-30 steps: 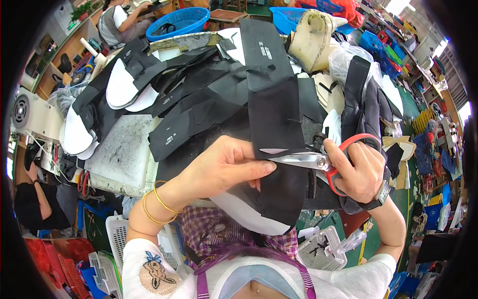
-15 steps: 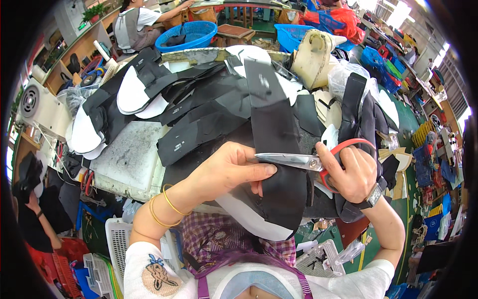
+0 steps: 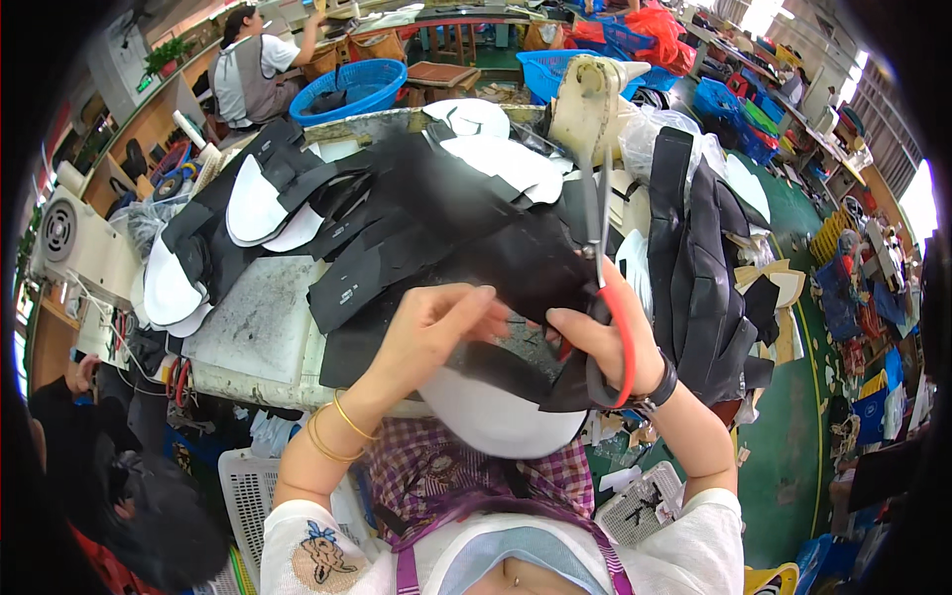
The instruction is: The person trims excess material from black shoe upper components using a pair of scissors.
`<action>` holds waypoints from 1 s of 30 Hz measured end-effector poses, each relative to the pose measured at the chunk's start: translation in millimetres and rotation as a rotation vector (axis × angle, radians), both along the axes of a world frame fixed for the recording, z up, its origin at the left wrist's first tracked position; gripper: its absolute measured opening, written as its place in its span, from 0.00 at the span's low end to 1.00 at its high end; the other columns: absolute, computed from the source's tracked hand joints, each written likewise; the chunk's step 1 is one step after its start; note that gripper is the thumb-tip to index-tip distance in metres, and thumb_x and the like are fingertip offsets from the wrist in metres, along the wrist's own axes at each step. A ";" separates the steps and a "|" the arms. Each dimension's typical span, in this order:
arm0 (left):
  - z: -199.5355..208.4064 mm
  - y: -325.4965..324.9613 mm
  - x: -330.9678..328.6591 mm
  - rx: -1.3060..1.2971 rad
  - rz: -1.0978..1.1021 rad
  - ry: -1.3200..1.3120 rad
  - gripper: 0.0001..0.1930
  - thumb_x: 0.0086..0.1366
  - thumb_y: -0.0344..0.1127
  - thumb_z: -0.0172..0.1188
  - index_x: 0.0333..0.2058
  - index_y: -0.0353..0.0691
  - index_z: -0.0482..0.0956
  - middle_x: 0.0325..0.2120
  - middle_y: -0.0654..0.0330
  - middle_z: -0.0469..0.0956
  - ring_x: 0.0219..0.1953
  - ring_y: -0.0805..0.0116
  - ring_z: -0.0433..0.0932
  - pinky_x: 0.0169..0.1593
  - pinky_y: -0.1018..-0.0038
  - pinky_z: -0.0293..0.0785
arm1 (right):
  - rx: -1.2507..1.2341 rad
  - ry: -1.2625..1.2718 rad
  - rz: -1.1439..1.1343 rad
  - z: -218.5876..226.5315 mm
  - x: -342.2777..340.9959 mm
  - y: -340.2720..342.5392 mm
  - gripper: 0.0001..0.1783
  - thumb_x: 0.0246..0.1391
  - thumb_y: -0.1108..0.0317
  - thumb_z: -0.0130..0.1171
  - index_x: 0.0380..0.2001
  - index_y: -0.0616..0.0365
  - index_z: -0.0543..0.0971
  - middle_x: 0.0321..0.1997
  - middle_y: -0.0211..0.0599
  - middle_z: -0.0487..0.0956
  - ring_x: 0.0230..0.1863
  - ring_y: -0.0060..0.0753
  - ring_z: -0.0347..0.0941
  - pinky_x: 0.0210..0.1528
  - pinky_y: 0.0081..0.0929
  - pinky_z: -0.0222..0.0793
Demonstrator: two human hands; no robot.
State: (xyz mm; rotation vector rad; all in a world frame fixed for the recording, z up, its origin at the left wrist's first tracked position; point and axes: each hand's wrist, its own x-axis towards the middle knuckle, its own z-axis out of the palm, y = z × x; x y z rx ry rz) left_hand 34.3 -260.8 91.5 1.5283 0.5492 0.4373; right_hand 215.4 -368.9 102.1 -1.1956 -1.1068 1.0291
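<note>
My right hand [image 3: 625,337] is closed round scissors [image 3: 617,327] with red handles, their blades pointing away from me. Under its thumb it also pinches a black sheet piece [image 3: 526,253], which is blurred and stretches back to the left across the pile. My left hand [image 3: 446,319] hovers just left of that piece, fingers loosely bent and apart from the thumb, with nothing visible in them. Near my lap, a white rounded piece with a black band [image 3: 496,412] overhangs the front edge of the table.
Black and white cut pieces [image 3: 260,203] heap at the left, beside a pale board [image 3: 253,317]. More black strips [image 3: 699,268] hang at the right. A cream machine part [image 3: 585,109] stands behind. Blue baskets [image 3: 352,91] and a seated person [image 3: 253,69] are farther back. Another person bends at lower left.
The scissors have swung from pointing left to pointing away from me. My left hand has let go of the black piece, which now lies slanting to the left, held by my right hand.
</note>
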 end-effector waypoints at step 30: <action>26.9 19.8 -0.2 -0.154 0.223 -0.626 0.17 0.56 0.25 0.59 0.45 0.34 0.68 0.39 0.57 0.75 0.37 0.73 0.76 0.36 0.82 0.74 | 0.225 -0.409 0.012 -36.4 -10.6 10.9 0.20 0.35 0.78 0.53 0.39 0.64 0.72 0.25 0.42 0.69 0.25 0.37 0.66 0.29 0.26 0.63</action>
